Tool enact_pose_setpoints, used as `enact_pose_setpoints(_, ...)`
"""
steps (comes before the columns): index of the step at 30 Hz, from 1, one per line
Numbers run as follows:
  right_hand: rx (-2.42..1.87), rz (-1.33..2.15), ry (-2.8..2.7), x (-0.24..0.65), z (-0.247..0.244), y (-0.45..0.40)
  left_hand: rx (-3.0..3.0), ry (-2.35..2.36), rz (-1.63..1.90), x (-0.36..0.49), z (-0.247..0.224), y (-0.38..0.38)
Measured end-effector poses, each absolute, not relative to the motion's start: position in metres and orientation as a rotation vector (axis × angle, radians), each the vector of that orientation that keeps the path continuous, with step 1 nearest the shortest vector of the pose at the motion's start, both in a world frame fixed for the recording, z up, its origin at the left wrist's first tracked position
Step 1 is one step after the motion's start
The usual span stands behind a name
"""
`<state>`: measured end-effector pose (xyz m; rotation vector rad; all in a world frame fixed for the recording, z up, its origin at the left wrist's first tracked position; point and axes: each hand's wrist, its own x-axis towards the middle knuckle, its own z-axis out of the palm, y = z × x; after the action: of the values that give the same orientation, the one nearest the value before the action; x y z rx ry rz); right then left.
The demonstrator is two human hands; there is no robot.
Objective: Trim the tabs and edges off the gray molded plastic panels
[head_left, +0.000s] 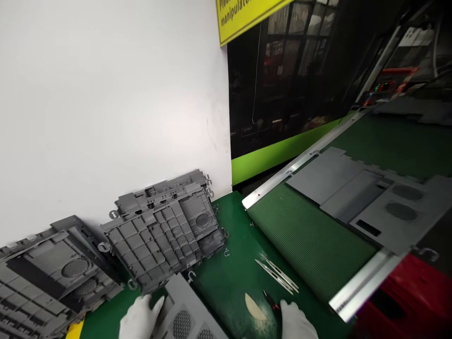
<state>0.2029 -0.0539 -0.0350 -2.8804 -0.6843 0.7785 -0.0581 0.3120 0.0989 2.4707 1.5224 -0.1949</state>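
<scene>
My left hand (139,318), in a white glove, is at the left edge of a grey plastic panel (197,308) with round speaker-like grilles. Its thumb lies along the panel edge, and the other fingers are curled and partly hidden. At the bottom of the view, my right hand (297,322), also gloved, is closed around the near end of a small black-and-red hand tool (271,300); its exact kind is unclear. Beside that tool lies a beige, crescent-shaped piece (254,307). Several slim, pointed metal tools (277,274) rest on the green tabletop (226,278).
Ribbed grey panels (158,235) lean against the white wall (116,103), with more panels (45,278) at the left. On the right, a green conveyor belt (307,240) with metal side rails carries another grey panel (353,193). Something red (413,296) stands below it.
</scene>
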Motion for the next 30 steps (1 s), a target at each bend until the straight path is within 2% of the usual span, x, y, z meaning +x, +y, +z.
enact_pose_setpoints(2,-2.83,0.892,-0.653,0.195,-0.021,-0.067,2.547,1.336,-0.143,-0.036,0.095,0.276)
enact_pose_setpoints(5,-2.609,1.046,-0.607,0.173,-0.001,-0.093,2.614,0.749,-0.169,0.007,0.086,0.21)
enact_pose_setpoints(8,-2.373,1.254,-0.588,0.146,0.014,-0.116,2.611,0.362,-0.455,0.049,0.071,0.162)
enact_pose_setpoints(11,-2.22,1.346,-0.693,0.126,0.019,-0.125,2.563,0.135,-0.845,0.077,0.055,0.146)
enact_pose_setpoints(14,-2.152,1.319,-0.814,0.119,0.02,-0.123,2.483,0.1,-1.098,0.092,0.047,0.146)
enact_pose_setpoints(18,-2.152,1.343,-0.89,0.122,0.022,-0.121,2.341,0.188,-1.259,0.1,0.05,0.141)
enact_pose_setpoints(30,-2.151,1.331,-0.92,0.113,0.02,-0.153,2.182,0.138,-1.319,0.112,0.036,0.107)
